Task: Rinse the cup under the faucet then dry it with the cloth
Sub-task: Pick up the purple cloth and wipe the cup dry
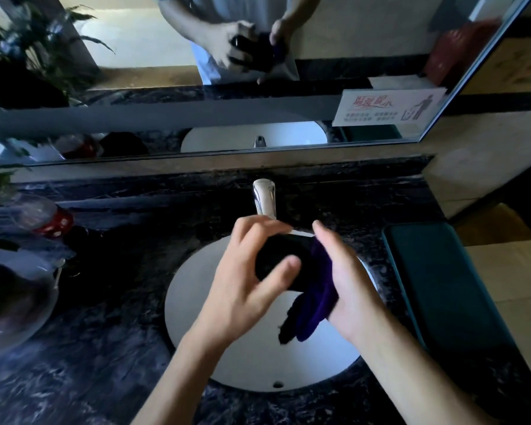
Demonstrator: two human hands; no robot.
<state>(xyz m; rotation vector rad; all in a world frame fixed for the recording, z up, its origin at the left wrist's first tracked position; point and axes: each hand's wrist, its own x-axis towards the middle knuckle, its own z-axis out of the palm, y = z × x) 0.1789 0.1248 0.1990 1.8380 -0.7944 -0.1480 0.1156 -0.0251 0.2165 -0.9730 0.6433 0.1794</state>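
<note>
A black cup [281, 259] is held on its side above the white sink [227, 363], just in front of the chrome faucet [265, 197]. My left hand [249, 271] grips the cup, thumb across its near side and fingers over the top. My right hand [347, 280] holds a dark purple cloth [313, 305] against the cup's right end. The cloth's loose end hangs down over the basin. No water is visible at the faucet.
The dark marble counter [105, 348] surrounds the sink. A clear bottle with a red label [48, 217] and a glass bowl [16, 308] sit at the left beside a plant. A teal pad [442, 283] lies on the right. A mirror [227, 72] spans the back wall.
</note>
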